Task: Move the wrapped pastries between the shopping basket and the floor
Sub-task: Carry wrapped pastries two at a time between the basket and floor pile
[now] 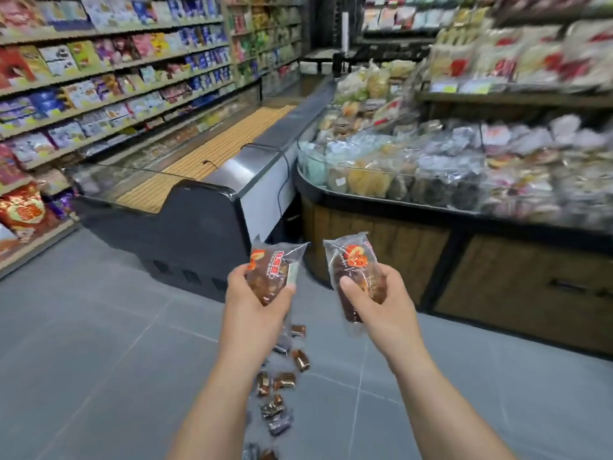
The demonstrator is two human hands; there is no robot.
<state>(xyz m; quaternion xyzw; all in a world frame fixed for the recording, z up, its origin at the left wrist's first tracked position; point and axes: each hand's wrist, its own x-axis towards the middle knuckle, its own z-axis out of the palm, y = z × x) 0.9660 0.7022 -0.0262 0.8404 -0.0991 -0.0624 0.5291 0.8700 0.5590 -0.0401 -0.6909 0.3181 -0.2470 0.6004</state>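
- Two wrapped pastries are being held up in front of the chest freezer (199,227). Each is showing a dark brown cake inside a clear, crinkled wrapper printed with an orange-red mark.
- The floor pastries (282,380), brown and clear-wrapped too, are lying on the grey tiled floor (99,327). They are forming a loose line running from the freezer's near end towards the camera, between the two forearms.
- The left hand (255,293) is gripping the first pastry (272,277) just in front of the freezer's near right corner, with its fingers curling round the packet.
- The right hand (381,300) is gripping the second pastry (355,270) to the right of the freezer, with its thumb pressing across the wrapper's front. The two hands are sitting level and apart, not touching.
- Each palm is covering part of its packet, and blur is making the lettering unreadable.
- The bottom edge is cutting off the nearest floor pastries.
- The goods on the shelves (99,78) left of the freezer and on the display stand (381,227) right of it are smearing into blur.
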